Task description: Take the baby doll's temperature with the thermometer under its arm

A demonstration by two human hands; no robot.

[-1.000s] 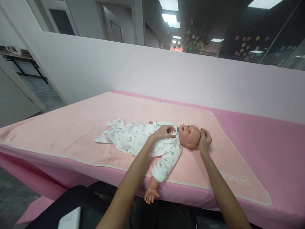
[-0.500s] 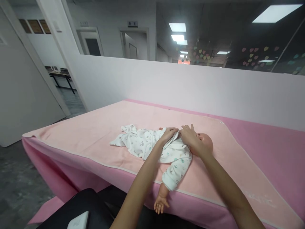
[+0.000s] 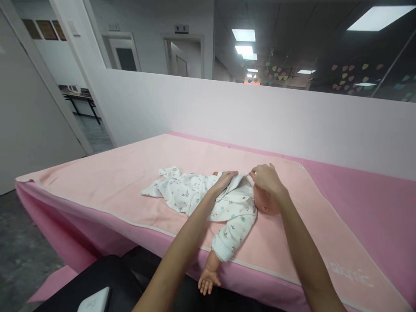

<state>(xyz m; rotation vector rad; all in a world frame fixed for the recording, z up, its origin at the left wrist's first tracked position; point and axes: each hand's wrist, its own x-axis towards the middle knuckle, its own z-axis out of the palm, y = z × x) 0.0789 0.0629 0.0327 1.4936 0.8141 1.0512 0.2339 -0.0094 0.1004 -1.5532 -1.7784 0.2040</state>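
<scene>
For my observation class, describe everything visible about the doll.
The doll lies on its back on the peach mat in white printed, cloth-looking clothes. Its plastic-looking head is partly hidden by the right grip; an ear shows. Its near arm reaches past the mat's edge, palm open. The left grip rests on its front; the right's contact is unclear.

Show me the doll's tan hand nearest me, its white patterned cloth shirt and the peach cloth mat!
Doll's near tan hand (image 3: 209,278): head view, its middle.
White patterned cloth shirt (image 3: 238,227): head view, near sleeve.
Peach cloth mat (image 3: 120,173): head view, bare left part.
</scene>
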